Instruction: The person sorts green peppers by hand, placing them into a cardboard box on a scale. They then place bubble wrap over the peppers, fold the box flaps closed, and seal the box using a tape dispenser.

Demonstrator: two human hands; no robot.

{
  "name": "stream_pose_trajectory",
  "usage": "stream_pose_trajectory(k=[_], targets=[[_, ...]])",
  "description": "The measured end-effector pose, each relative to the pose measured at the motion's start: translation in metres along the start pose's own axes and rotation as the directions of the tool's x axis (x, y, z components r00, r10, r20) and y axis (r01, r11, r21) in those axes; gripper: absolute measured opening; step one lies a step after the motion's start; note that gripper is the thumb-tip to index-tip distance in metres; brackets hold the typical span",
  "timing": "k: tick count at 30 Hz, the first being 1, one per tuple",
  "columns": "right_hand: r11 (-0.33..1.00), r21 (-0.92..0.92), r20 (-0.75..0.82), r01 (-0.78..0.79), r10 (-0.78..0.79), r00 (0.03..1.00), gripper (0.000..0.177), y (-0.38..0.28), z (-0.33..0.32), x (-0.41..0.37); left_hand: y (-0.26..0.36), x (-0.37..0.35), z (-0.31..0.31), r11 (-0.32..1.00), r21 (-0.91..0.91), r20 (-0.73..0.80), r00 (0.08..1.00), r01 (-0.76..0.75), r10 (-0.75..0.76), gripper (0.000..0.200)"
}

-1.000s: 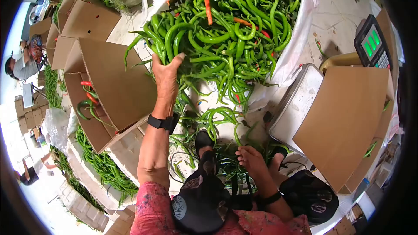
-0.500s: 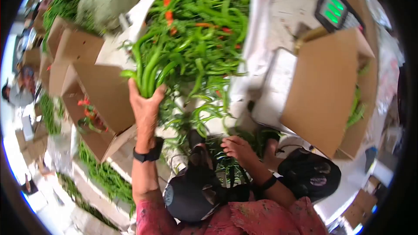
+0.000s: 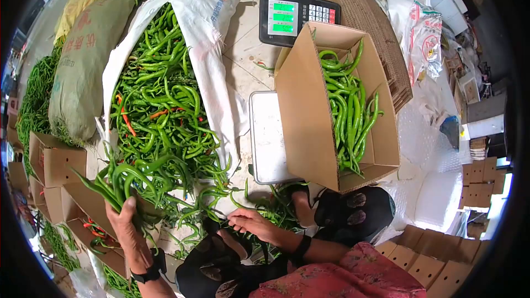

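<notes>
A bunch of long green chili peppers is gripped in my left hand, at the left edge of the pepper heap. Just right of it, an open white woven sack spills green peppers with a few red ones among them. My right hand is low over the floor near my feet, its fingers curled and pressed together beside loose peppers; what they hold, if anything, is hidden. A cardboard box with green peppers inside stands tilted on the metal platform of a scale.
Behind the box, the scale's display glows green. At the left sit a smaller carton holding red peppers and a full greenish sack. Flattened cardboard leans at the right, by bubble wrap. More cartons stand lower right.
The view has swung right, bringing the inside of the box on the scale into sight. My left hand still grips its bunch, now tilted leftward. My right hand's fingers remain curled.
</notes>
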State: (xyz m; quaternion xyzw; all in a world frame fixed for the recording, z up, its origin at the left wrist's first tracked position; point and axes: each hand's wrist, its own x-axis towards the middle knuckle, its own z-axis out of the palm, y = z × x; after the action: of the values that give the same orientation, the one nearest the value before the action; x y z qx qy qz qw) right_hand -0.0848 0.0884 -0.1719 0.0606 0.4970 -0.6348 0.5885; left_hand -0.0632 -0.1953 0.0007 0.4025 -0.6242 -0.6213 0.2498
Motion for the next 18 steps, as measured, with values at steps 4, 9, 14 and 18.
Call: stream_pose_trajectory(k=[4, 9, 14, 18], targets=[[0.997, -0.031, 0.004, 0.067, -0.067, 0.998, 0.029, -0.015, -0.004, -0.005, 0.004, 0.000, 0.002, 0.996, -0.078, 0.015, 0.999, 0.040, -0.039, 0.051], [0.962, -0.186, -0.071, 0.200, -0.216, 0.974, 0.020, -0.022, 0.004, -0.001, 0.009, -0.010, 0.004, 0.960, -0.234, 0.037, 0.988, 0.156, -0.152, 0.038], [0.127, -0.816, 0.119, 0.563, -0.917, 0.380, 0.029, -0.143, 0.042, -0.090, 0.031, -0.025, -0.002, 0.929, -0.335, 0.151, 0.982, 0.158, -0.113, 0.033], [-0.042, -0.994, 0.030, -0.101, -0.993, 0.116, 0.044, -0.192, 0.018, -0.160, 0.053, -0.046, -0.002, 0.864, -0.473, 0.220, 0.973, 0.174, -0.075, 0.039]])
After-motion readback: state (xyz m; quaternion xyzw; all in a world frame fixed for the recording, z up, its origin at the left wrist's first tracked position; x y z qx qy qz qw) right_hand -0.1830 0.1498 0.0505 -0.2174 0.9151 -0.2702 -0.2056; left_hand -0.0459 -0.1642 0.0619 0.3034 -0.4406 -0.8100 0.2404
